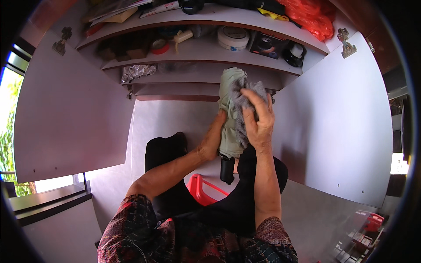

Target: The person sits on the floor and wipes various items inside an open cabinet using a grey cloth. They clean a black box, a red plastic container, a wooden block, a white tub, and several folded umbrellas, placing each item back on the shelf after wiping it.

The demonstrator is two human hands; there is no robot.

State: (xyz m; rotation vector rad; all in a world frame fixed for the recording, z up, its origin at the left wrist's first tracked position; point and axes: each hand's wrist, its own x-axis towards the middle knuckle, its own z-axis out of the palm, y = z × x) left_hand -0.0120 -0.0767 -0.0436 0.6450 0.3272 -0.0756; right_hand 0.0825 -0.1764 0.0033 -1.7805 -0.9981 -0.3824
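A folded pale green umbrella (pixel 229 133) with a black handle (pixel 226 170) is held up in front of the cabinet, its handle end toward me. Around its left side wraps my left hand (pixel 213 136), closed on the fabric. A grey cloth (pixel 240 101) lies against the umbrella's right side, and my right hand (pixel 259 118) presses it there with bent fingers. Part of the cloth is hidden under that hand.
Two open white doors, left (pixel 70 114) and right (pixel 337 118), flank me. Cabinet shelves (pixel 184 50) hold a round white tub (pixel 233 38), a dark box (pixel 268 44), red tape (pixel 159 46) and a red plastic bag (pixel 309 17). A red stool (pixel 201 189) is below me.
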